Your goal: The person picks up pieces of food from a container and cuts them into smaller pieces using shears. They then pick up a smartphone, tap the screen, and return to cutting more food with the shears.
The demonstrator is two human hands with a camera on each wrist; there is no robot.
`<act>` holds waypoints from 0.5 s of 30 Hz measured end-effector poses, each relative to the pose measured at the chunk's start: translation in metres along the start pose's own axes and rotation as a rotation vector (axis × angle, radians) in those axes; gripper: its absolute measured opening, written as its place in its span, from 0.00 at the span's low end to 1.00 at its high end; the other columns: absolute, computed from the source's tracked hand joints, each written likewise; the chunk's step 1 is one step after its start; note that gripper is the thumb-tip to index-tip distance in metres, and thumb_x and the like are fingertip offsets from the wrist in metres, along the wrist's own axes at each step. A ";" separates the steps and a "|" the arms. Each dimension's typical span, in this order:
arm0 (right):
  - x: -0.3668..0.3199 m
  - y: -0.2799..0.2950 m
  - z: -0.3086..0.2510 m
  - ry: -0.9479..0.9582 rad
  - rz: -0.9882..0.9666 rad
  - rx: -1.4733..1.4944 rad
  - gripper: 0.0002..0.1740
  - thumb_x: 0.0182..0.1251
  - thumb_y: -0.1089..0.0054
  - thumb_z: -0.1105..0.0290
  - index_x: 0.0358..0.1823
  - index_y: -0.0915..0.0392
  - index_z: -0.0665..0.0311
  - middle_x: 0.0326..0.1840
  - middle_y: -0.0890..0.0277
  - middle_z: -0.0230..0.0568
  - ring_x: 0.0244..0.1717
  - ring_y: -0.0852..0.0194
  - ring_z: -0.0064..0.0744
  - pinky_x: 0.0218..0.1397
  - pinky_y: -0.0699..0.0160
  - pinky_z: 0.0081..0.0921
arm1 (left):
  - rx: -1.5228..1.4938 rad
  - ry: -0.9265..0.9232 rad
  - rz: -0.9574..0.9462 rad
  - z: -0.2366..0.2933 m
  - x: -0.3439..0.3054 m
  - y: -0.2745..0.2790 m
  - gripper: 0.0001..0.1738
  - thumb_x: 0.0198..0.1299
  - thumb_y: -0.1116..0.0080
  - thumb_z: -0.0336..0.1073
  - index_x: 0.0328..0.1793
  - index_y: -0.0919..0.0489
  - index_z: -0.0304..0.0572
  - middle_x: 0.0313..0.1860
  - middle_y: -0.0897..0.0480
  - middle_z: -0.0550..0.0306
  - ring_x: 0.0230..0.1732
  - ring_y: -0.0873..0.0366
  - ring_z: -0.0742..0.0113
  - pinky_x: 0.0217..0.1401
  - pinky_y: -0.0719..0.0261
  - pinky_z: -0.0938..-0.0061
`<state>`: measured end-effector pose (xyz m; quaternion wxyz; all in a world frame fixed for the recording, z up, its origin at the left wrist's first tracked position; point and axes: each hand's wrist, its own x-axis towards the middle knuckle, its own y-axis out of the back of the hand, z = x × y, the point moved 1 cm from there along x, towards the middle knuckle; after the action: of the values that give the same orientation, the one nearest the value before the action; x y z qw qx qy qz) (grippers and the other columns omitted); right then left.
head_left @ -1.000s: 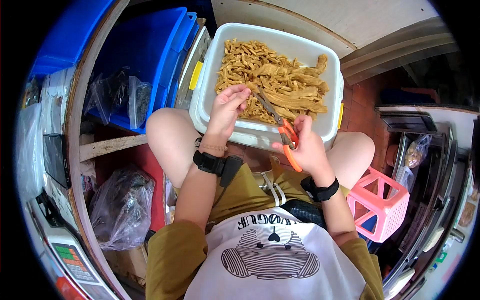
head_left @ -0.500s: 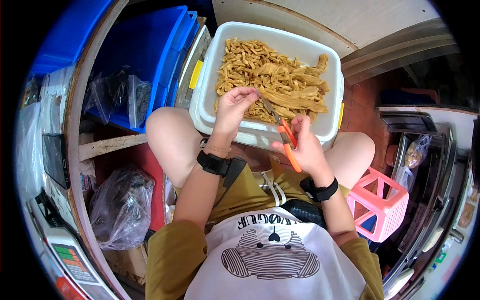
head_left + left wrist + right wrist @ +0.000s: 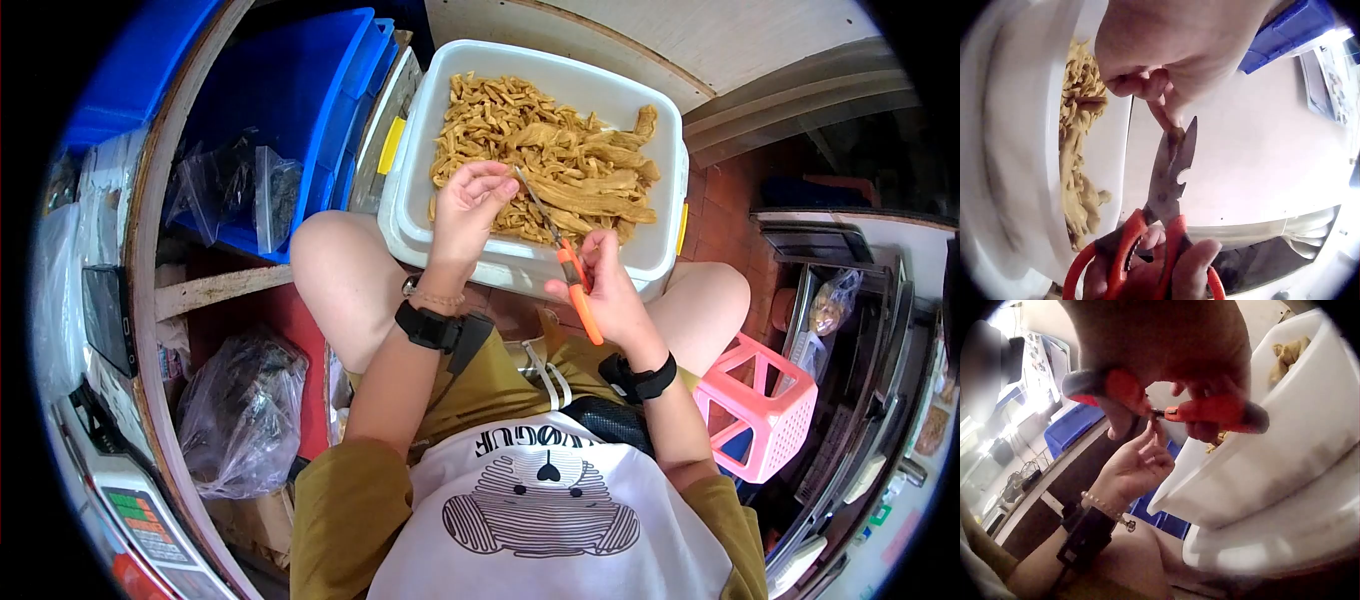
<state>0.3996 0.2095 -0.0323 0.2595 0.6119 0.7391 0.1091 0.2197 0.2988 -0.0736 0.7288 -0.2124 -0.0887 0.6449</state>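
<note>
The right hand [image 3: 612,295] grips orange-handled scissors [image 3: 577,290], whose blades point up toward the left hand. In the left wrist view the scissors [image 3: 1163,194] have their blades slightly apart around a small brown piece [image 3: 1176,135], which the left hand [image 3: 1166,50] pinches between thumb and finger. The left hand [image 3: 467,215] is over the near left part of a white tub [image 3: 655,265] holding many yellowish-brown strips [image 3: 580,190], some short, some long. The right wrist view shows the right hand [image 3: 1166,344] round the handles, with the left hand [image 3: 1138,465] just beyond.
Blue bins [image 3: 270,90] with plastic bags stand at the left, above a large clear bag [image 3: 245,415]. A pink stool [image 3: 775,425] is beside the right knee. A scale [image 3: 150,520] is at the lower left, and metal shelving [image 3: 850,350] at the right.
The left hand has shifted slightly right since the first frame. The scissor handles have come closer together, and the blades look narrower in the head view.
</note>
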 end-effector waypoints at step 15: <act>0.001 0.006 -0.003 0.090 -0.030 -0.012 0.30 0.56 0.29 0.65 0.41 0.49 0.60 0.30 0.43 0.34 0.27 0.46 0.20 0.27 0.39 0.20 | -0.030 0.212 -0.154 0.003 0.003 0.014 0.21 0.56 0.38 0.23 0.39 0.42 0.46 0.37 0.19 0.48 0.44 0.21 0.70 0.51 0.25 0.79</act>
<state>0.4025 0.2121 -0.0271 0.2312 0.5937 0.7584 0.1371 0.2061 0.3036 -0.0769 0.7783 -0.2828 -0.0370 0.5594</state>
